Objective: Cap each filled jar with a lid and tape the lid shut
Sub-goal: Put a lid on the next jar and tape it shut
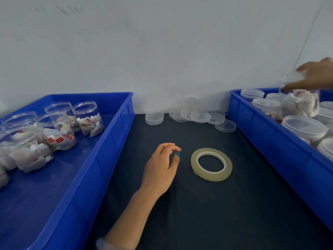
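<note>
Left hand (160, 168) empty, fingers loosely curled. Right hand (317, 74) far right on a filled jar (302, 105) in the right bin (270, 134); grip blurred, can't tell. Uncapped jars (86, 116) sit left of the left hand, so it's nearer. Tape roll (211, 164) lies flat just right of it.

The left tray (100, 159) and right tray (270, 141) are bright blue, the bench (198, 213) dark navy, the wall (162, 51) pale grey-white. The jars (86, 116) and lids (154, 118) are clear, with white sachets (27, 156) and red-and-white tags (59, 139) inside the jars. The tape roll (211, 177) is translucent yellowish with a white core.
</note>
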A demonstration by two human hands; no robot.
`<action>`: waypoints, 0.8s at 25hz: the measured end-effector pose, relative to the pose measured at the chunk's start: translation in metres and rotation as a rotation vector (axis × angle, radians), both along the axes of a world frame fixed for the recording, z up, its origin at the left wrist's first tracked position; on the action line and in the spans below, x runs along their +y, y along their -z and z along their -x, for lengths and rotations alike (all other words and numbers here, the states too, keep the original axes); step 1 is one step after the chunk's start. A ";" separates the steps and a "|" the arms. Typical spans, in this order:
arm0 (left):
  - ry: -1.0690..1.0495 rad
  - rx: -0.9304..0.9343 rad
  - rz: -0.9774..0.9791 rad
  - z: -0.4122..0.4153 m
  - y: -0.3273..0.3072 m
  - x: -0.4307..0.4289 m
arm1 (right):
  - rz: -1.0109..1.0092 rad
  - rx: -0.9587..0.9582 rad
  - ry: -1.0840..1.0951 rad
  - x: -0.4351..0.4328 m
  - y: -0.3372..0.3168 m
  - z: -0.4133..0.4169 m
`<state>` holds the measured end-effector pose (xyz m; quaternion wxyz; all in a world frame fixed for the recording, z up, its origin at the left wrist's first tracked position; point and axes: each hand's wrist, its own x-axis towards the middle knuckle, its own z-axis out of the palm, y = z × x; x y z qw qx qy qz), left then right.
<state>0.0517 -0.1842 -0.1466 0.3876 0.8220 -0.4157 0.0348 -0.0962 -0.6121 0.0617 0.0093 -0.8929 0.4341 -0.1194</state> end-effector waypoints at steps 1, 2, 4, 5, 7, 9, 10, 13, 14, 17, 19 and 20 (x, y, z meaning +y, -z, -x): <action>0.002 -0.009 -0.006 -0.001 0.000 0.000 | -0.088 -0.041 0.029 0.015 0.012 0.015; 0.003 -0.017 -0.012 -0.001 0.001 0.000 | -0.080 -0.136 0.084 0.020 0.006 0.017; 0.008 -0.019 -0.013 -0.002 0.001 0.000 | -0.124 0.005 0.073 0.007 0.016 0.033; 0.011 -0.013 -0.015 -0.002 0.002 0.000 | -0.158 -0.005 0.054 0.003 0.024 0.035; 0.011 -0.013 -0.022 -0.002 0.003 0.001 | -0.252 -0.034 0.059 -0.012 0.043 0.031; 0.012 -0.011 -0.024 -0.003 0.003 0.002 | -0.286 -0.022 0.051 -0.013 0.075 0.030; 0.015 -0.010 -0.032 -0.003 0.003 0.002 | -0.248 -0.034 0.052 -0.015 0.083 0.026; 0.018 -0.022 -0.068 -0.003 0.004 0.002 | -0.271 0.053 0.146 -0.017 0.096 0.019; 0.014 -0.030 -0.088 -0.001 0.002 0.002 | -0.293 0.097 0.166 -0.010 0.098 0.015; 0.015 -0.042 -0.137 0.010 -0.008 0.008 | -0.167 0.251 0.258 0.018 0.097 0.000; 0.029 -0.128 -0.188 0.024 -0.022 0.021 | 0.033 0.273 0.239 0.062 0.082 -0.011; 0.045 -0.190 -0.218 0.034 -0.030 0.031 | 0.152 0.227 0.165 0.091 0.075 -0.020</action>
